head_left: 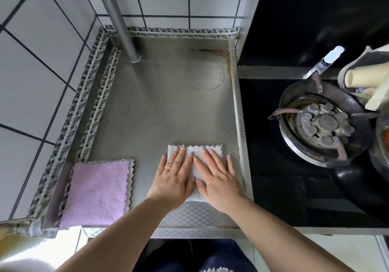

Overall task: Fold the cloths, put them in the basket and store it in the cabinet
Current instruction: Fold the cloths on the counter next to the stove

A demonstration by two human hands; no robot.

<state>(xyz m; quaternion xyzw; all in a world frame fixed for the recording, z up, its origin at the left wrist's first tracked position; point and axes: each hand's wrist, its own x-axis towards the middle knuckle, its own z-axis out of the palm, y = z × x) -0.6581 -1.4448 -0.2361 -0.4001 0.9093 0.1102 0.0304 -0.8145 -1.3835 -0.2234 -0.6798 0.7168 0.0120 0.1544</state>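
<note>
Head view: left hand [173, 178] and right hand [216, 180] flat, gripping nothing, pressing folded white cloth [196, 151] near counter [160, 94] front-right edge; purple cloth [97, 189] folded front-left; basket unseen, storing pending.

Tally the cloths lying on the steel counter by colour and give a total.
Purple cloth: 1, folded, at the counter's left edge.
White cloth: 1, under the left hand and right hand, both pressing flat.
Total: 2
</note>
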